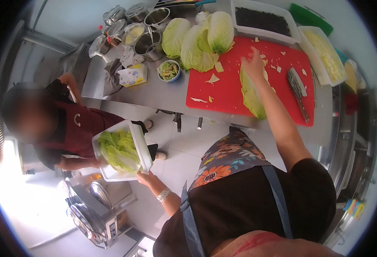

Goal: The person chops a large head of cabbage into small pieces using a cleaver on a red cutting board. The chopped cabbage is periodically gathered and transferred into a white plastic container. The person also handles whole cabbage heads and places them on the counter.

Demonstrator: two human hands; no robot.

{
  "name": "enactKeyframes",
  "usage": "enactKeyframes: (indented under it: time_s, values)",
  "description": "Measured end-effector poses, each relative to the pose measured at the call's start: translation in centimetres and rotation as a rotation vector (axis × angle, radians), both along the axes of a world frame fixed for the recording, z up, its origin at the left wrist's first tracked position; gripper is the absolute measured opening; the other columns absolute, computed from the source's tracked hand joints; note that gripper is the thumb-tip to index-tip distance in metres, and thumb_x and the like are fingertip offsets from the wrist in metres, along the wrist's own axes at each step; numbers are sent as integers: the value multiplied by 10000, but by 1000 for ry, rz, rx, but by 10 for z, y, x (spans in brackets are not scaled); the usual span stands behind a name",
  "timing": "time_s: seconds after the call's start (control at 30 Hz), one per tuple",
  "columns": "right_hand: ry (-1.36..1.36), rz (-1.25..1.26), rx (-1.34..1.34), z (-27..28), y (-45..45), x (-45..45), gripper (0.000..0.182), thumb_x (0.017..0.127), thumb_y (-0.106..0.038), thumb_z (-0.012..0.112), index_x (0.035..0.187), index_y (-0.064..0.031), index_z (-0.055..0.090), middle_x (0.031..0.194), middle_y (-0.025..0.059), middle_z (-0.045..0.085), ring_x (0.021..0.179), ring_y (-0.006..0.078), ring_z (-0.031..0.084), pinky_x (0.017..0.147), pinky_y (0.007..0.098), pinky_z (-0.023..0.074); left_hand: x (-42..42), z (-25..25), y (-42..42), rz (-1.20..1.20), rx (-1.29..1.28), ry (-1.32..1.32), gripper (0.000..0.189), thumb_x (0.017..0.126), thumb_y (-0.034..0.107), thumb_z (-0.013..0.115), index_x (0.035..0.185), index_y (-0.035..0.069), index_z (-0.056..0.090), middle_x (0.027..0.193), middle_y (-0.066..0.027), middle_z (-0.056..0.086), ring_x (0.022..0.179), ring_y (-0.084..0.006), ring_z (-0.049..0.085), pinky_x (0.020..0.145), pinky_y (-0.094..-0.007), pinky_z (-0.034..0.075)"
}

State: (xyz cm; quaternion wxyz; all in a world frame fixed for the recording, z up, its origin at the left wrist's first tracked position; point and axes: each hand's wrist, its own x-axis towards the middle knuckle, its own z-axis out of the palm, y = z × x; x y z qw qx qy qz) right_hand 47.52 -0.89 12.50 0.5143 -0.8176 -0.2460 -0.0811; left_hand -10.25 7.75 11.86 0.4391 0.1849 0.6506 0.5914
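Observation:
My left hand [146, 178] grips the near corner of a white plastic tub [142, 144]. Loose green Chinese cabbage leaves [117, 149] lie in the tub, and a co-worker's hand [95, 162] is on its other side. My right hand [254, 66] is over the red cutting board [227, 93], fingers apart and slightly blurred, with nothing seen in it. Under that wrist lies a cut piece of Chinese cabbage [252, 94], partly hidden by my forearm. A cleaver [298, 84] rests on the board to the right. Several Chinese cabbages [220, 32] sit at the board's far left.
A co-worker in a dark red apron [79, 128] stands to the left. Beyond the board are a tub of dark food [262, 21] and a tub of pale chopped pieces [323, 56]. Metal pots [148, 46], a small bowl [169, 71] and a tissue pack [133, 75] stand on the steel table [162, 96].

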Motion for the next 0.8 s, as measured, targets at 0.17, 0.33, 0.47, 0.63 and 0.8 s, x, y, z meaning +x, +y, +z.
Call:
enactKeyframes:
  time_s: [0.17, 0.33, 0.47, 0.63, 0.8]
  values:
    - [120, 15, -316, 29, 124, 37, 927, 642, -388, 723, 1376, -106, 232, 1179, 262, 457, 1142, 369, 454, 940, 438, 386, 46, 10, -50, 203, -260, 1641, 620, 749, 255, 606, 1251, -31, 380, 1262, -250, 401, 1185, -383, 396, 932, -514, 356]
    - [376, 4, -354, 40, 151, 59, 1036, 591, -431, 731, 1404, -158, 150, 1212, 282, 426, 1130, 424, 437, 947, 442, 381, 109, 4, -21, -460, 50, 1161, 601, 672, 73, 667, 1222, -7, 437, 1226, -194, 455, 1170, -351, 399, 995, -448, 296]
    - [280, 156, -127, 8, 127, 84, 1010, 565, -312, 763, 1383, -91, 213, 1271, 241, 434, 1163, 355, 452, 970, 393, 375, 267, 11, 50, -995, 444, 854, 401, 722, 16, 617, 1118, 30, 550, 1159, -160, 535, 1109, -320, 481, 965, -404, 355]
    - [362, 263, -55, 19, 115, 77, 987, 557, -203, 767, 1373, -43, 237, 1280, 202, 452, 1185, 288, 456, 973, 360, 381, 468, 46, 129, -1224, 845, 771, 509, 725, 139, 641, 1197, 28, 488, 1169, -215, 512, 1117, -367, 460, 971, -418, 361]
    - [465, 230, 2, 16, 123, 74, 1029, 555, -208, 780, 1375, -15, 190, 1315, 243, 392, 1197, 325, 433, 979, 372, 389, 556, 17, 180, -1538, 295, 758, 582, 732, 253, 626, 1237, 12, 464, 1109, -251, 571, 1030, -372, 550, 882, -412, 435]
